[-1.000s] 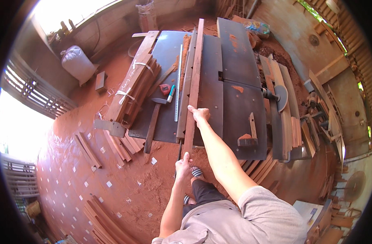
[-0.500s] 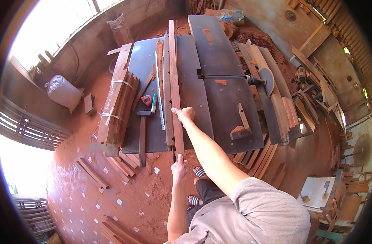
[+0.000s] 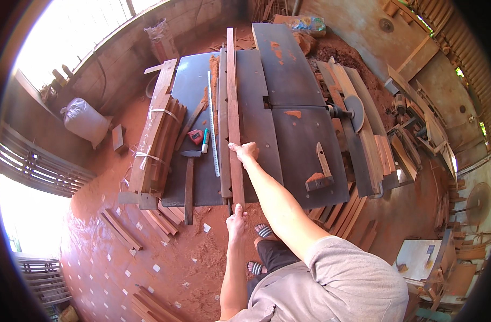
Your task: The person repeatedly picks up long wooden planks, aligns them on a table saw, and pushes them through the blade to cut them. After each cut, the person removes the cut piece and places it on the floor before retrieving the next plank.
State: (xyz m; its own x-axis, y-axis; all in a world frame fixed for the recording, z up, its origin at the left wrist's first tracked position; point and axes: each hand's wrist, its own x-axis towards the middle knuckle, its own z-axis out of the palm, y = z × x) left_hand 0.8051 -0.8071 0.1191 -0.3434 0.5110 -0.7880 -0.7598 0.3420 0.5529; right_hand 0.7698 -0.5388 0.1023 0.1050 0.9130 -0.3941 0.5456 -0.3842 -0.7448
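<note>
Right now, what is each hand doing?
Left hand: gripping the near end of the long wooden strip.
Right hand: resting on the same strip farther along; grip unclear.

Right hand (image 3: 244, 152) stretched forward, left hand (image 3: 236, 221) nearer — both gripping

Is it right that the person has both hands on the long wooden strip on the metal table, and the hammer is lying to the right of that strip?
Not quite. The head view shows the left hand at the near end of the long wooden strip and the right hand on it further along the metal table. But the hammer lies to the left of the strip, not the right.
</note>
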